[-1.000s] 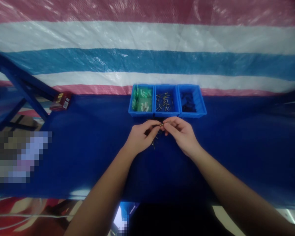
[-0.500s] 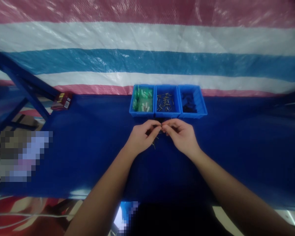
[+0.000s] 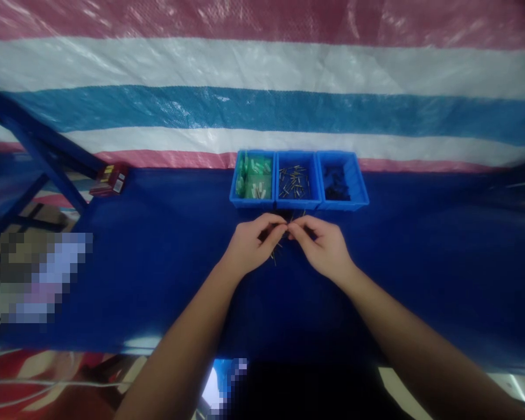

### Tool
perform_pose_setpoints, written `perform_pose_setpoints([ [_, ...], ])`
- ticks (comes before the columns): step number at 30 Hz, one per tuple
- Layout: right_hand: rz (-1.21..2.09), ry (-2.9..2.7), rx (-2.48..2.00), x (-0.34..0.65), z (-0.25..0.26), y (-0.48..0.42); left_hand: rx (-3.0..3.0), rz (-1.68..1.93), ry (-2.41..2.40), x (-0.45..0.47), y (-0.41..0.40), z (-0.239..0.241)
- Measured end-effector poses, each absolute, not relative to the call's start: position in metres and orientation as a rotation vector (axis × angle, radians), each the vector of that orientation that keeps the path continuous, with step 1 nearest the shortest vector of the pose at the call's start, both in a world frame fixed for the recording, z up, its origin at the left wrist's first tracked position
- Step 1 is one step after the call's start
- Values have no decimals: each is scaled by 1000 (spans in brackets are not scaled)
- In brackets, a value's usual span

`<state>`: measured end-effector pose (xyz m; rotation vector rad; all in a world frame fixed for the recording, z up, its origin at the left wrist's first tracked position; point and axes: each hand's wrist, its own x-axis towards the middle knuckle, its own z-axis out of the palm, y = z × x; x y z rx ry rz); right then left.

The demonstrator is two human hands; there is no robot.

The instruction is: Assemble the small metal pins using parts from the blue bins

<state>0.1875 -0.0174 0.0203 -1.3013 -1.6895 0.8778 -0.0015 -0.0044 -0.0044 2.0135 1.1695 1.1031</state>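
Observation:
My left hand [image 3: 254, 242] and my right hand [image 3: 322, 242] meet fingertip to fingertip over the blue table, just in front of a row of blue bins. Thumb and forefinger are pinched together on each hand. Whatever sits between the fingertips is too small and too covered to make out. Thin brass-coloured pins [image 3: 276, 254] lie on the table under and beside my left hand, and a few more show beyond the fingers. The middle bin [image 3: 298, 204] holds several similar thin metal pins [image 3: 295, 179].
The left bin [image 3: 252, 203] contains green bags and small white pieces; the right bin [image 3: 354, 181] has dark small parts [image 3: 336, 182]. A dark red box [image 3: 109, 179] stands at the table's back left near a blue metal frame [image 3: 39, 151]. Behind hangs a striped plastic sheet [image 3: 262, 67].
My right hand's fingers have shifted slightly and dipped toward my left fingertips. More pins now show beyond the fingers. My left hand stays almost still.

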Motion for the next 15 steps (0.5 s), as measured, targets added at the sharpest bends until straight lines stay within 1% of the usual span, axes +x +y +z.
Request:
perform_pose_setpoints([
  [9,964,-1671,-1333,189,19,-17,2039,1107,1160,0,-4,-3],
  [15,905,-1603,-1250,183,15,-17,2030,1108,1190,-3,-3,-4],
])
